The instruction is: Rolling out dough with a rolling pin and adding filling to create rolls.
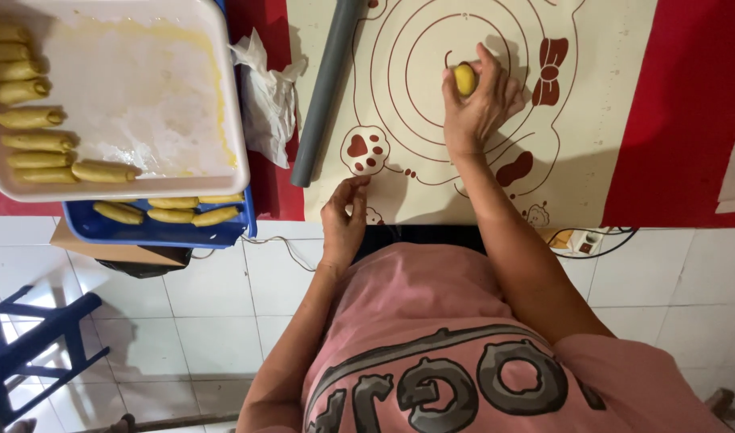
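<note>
Right hand (473,100) reaching forward, fingers curled in a closed grip, left hand (343,220) drawn back, fingertips pinched together

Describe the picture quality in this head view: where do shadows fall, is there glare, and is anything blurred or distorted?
Head view: even indoor light; soft shadows under the right hand holding the yellow dough ball and beside the grey rolling pin on the baking mat. The white tray looks washed out by glare. The left hand is slightly soft. Wide lens bends the floor tiles.
</note>
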